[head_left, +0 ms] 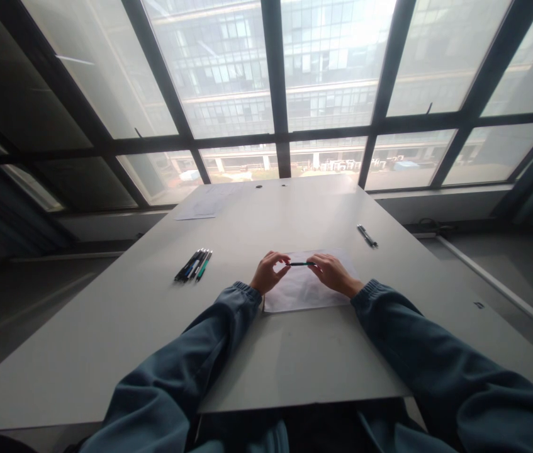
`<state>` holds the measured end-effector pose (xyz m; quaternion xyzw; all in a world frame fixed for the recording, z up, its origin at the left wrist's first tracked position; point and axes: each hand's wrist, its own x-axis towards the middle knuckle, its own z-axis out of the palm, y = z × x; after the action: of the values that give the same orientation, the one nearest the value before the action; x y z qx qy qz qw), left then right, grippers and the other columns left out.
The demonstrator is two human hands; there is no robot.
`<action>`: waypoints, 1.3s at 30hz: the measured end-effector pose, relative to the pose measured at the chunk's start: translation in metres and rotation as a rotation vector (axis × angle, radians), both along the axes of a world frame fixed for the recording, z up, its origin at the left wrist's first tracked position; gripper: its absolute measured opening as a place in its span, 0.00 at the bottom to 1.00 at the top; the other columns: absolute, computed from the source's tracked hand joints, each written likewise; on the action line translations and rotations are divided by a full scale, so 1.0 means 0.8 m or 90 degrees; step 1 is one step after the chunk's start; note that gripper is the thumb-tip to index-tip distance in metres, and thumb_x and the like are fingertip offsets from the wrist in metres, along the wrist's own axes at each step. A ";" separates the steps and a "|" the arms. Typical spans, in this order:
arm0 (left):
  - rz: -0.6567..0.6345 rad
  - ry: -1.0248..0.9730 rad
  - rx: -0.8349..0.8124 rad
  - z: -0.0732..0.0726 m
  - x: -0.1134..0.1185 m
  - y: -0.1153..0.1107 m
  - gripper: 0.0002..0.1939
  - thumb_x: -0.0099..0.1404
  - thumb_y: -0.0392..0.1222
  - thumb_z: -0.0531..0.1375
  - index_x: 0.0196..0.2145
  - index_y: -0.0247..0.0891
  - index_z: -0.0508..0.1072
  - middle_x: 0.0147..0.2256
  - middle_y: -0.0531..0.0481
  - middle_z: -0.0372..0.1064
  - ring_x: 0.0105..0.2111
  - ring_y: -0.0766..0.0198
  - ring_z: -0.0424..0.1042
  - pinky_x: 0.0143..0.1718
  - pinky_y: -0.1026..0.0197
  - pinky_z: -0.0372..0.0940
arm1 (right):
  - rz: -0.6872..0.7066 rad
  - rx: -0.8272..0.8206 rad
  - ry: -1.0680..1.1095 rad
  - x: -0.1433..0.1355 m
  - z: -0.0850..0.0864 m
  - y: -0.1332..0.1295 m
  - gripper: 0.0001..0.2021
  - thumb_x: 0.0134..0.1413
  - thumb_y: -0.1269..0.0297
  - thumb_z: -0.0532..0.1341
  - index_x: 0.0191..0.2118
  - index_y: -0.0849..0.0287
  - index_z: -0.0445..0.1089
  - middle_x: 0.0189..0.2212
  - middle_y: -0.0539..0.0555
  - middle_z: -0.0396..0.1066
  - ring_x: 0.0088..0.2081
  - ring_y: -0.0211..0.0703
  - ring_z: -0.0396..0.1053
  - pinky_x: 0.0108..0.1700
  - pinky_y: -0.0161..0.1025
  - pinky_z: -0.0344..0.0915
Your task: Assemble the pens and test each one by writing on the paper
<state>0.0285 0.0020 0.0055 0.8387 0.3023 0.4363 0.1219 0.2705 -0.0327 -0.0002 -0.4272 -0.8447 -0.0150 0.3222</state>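
Observation:
A slim dark pen with a green part toward its right end lies level between my two hands. The fingertips of my left hand pinch its left end. At the other end, my right hand grips it between thumb and fingers. Both hands are just above a white sheet of paper on the table in front of me. Several pens, mostly black with a green one at the edge, lie side by side to the left. On the right are a couple more pens, close together.
The white table reaches up to the large windows. More paper lies at its far left. A small dark item is near the right edge, and two small dark spots are at the far end.

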 end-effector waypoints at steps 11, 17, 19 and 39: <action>-0.006 0.006 -0.036 0.002 0.001 -0.003 0.17 0.63 0.44 0.64 0.49 0.40 0.69 0.42 0.46 0.71 0.37 0.62 0.69 0.34 0.61 0.65 | -0.001 -0.001 0.002 -0.001 0.001 -0.001 0.08 0.67 0.66 0.55 0.41 0.57 0.72 0.36 0.56 0.74 0.37 0.44 0.70 0.42 0.39 0.62; 0.045 0.037 -0.103 -0.004 -0.003 0.003 0.25 0.73 0.55 0.47 0.28 0.37 0.71 0.27 0.50 0.68 0.29 0.64 0.67 0.31 0.62 0.62 | -0.007 -0.002 -0.009 -0.001 0.000 -0.001 0.08 0.67 0.66 0.55 0.41 0.57 0.72 0.36 0.55 0.75 0.37 0.44 0.70 0.41 0.38 0.62; 0.039 0.057 -0.130 -0.004 -0.003 0.003 0.30 0.73 0.57 0.45 0.23 0.36 0.70 0.22 0.51 0.67 0.25 0.65 0.66 0.30 0.62 0.60 | -0.009 -0.002 -0.015 -0.001 0.001 -0.001 0.08 0.67 0.66 0.55 0.41 0.57 0.72 0.36 0.55 0.74 0.36 0.43 0.70 0.41 0.38 0.62; 0.023 0.050 -0.053 -0.007 -0.001 0.005 0.13 0.68 0.47 0.59 0.30 0.38 0.75 0.28 0.51 0.73 0.31 0.64 0.70 0.35 0.60 0.66 | -0.010 -0.007 -0.023 0.000 -0.002 0.000 0.08 0.67 0.66 0.55 0.41 0.57 0.72 0.35 0.55 0.74 0.35 0.43 0.70 0.41 0.38 0.61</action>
<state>0.0274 0.0060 -0.0003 0.8438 0.3396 0.3922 0.1371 0.2705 -0.0328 -0.0016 -0.4350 -0.8470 -0.0205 0.3047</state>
